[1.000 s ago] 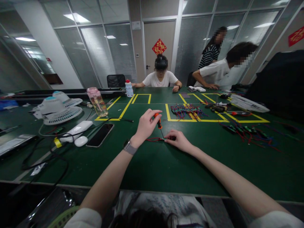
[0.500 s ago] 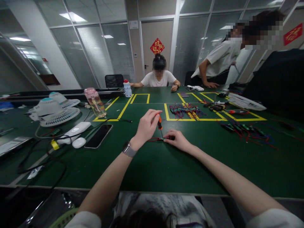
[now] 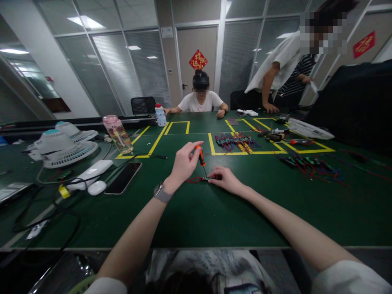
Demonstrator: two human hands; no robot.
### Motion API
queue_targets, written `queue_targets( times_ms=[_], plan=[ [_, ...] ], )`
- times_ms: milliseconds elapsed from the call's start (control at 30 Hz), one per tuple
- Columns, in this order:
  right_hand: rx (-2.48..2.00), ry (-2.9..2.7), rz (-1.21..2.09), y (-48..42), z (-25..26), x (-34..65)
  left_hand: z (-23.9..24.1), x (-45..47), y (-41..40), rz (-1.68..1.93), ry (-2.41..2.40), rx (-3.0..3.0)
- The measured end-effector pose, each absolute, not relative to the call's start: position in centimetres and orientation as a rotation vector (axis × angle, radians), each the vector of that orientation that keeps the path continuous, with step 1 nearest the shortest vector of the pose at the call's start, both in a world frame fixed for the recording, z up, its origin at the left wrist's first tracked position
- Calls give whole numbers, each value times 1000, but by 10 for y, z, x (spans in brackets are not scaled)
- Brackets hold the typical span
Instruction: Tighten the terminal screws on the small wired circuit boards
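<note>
My left hand (image 3: 185, 161) is closed around the orange and black handle of a screwdriver (image 3: 201, 157). The screwdriver leans slightly, and its thin shaft points down to a small green circuit board (image 3: 207, 179) on the table. Pinched between the fingers of my right hand (image 3: 224, 180) is the right end of that board, partly hidden by the fingertips. Red wires (image 3: 193, 180) run from the board's left side beneath my left hand. Whether the tip sits in a screw is too small to tell.
Wired circuit boards (image 3: 235, 141) lie inside yellow tape, and more boards (image 3: 309, 164) lie to the right. At left are a phone (image 3: 124, 178), a white power strip (image 3: 92, 173), a pink-lided bottle (image 3: 119, 134) and fans (image 3: 69, 150). Two people are across the green table (image 3: 190, 220).
The whole view has shifted slightly. My hands keep the same hold on the screwdriver and the board. The person standing at the right has shifted, and a striped sleeve now shows behind.
</note>
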State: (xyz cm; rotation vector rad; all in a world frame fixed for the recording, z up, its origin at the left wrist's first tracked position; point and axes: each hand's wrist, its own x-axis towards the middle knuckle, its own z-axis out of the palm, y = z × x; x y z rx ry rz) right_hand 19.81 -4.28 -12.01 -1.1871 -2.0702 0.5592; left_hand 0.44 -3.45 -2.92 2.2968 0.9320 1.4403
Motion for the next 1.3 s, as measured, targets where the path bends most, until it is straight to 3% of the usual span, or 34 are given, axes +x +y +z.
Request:
queue_targets(
  times_ms=[700,1300],
  plan=[
    [-1212,-2085,540,-43,-119,199,-32,9,-35,1565,1042,2298],
    [-1196,-2080,545,-42,-122,200,-31,9,-36,1467,893,2215]
  ],
)
